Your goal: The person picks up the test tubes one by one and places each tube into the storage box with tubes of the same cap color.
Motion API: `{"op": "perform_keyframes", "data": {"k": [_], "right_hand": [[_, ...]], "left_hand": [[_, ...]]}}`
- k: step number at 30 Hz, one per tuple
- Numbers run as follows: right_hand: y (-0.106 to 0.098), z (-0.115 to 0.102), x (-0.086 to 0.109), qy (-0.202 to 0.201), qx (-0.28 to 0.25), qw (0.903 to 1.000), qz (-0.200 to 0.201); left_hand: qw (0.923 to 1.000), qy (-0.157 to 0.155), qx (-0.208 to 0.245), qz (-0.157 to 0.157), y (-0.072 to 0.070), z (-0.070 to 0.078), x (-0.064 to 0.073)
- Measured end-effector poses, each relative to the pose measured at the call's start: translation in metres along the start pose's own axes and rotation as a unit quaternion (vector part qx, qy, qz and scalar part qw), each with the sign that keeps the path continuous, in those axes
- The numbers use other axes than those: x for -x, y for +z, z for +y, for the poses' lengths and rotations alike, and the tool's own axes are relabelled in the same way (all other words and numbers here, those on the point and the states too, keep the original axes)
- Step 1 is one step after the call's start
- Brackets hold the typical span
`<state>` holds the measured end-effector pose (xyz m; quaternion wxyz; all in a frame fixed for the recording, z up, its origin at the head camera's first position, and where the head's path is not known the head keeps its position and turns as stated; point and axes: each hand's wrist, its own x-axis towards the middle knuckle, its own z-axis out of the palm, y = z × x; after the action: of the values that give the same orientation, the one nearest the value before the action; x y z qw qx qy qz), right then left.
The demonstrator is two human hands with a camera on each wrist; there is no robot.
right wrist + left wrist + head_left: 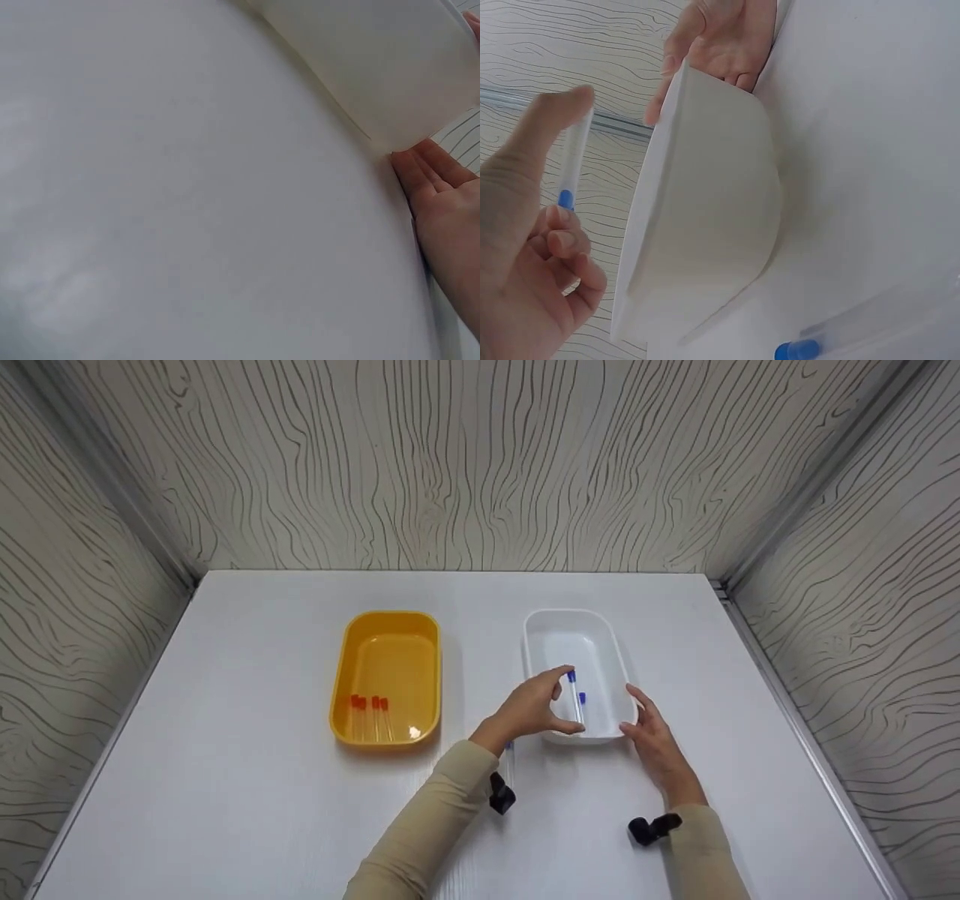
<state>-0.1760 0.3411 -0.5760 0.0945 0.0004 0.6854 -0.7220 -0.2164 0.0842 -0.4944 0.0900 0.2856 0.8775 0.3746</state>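
My left hand pinches a clear test tube with a blue cap between thumb and index finger, over the near part of the white tray. Its cap end points away from me. Inside the tray lies another blue-capped tube, partly hidden behind the held one. At the tray's near right corner, my right hand holds the rim with thumb and fingers. In the right wrist view, fingers touch the tray's outer wall. One more blue-capped tube lies on the table below my left wrist.
To the left stands a yellow tray with several red-capped tubes in its near end. Wood-patterned walls enclose the white table at the back and sides. Black wrist cameras stick out from both sleeves.
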Motion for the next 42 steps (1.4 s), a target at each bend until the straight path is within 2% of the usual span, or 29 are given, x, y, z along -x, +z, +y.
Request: {"op": "perform_keyframes", "data": {"k": [12,19,24,27,32,38,42], "right_hand": [[-0.001,0.001,-0.001,0.011,0.011,0.9999,0.000],[-0.001,0.003,-0.001,0.002,0.011,0.9999,-0.005],[-0.001,0.002,-0.001,0.004,0.003,1.0000,-0.005],[-0.001,0.002,-0.002,0.006,0.004,1.0000,-0.004],[0.000,0.001,-0.002,0.012,0.006,0.9999,0.004],[0.001,0.001,-0.002,0.013,0.003,0.9998,0.012],[0.000,0.001,-0.001,0.012,0.000,0.9998,0.013]], "left_hand": [[0.9992,-0.017,0.027,-0.024,0.012,0.006,-0.020],[0.9975,-0.056,0.033,-0.030,0.020,0.003,-0.029],[0.9946,-0.095,0.024,-0.035,0.024,0.003,-0.033],[0.9933,-0.108,-0.001,-0.042,0.025,0.005,-0.036],[0.9901,-0.121,-0.042,-0.057,0.028,0.008,-0.039],[0.9865,-0.143,-0.048,-0.064,0.032,0.007,-0.041],[0.9864,-0.140,-0.050,-0.069,0.032,0.006,-0.042]]}}
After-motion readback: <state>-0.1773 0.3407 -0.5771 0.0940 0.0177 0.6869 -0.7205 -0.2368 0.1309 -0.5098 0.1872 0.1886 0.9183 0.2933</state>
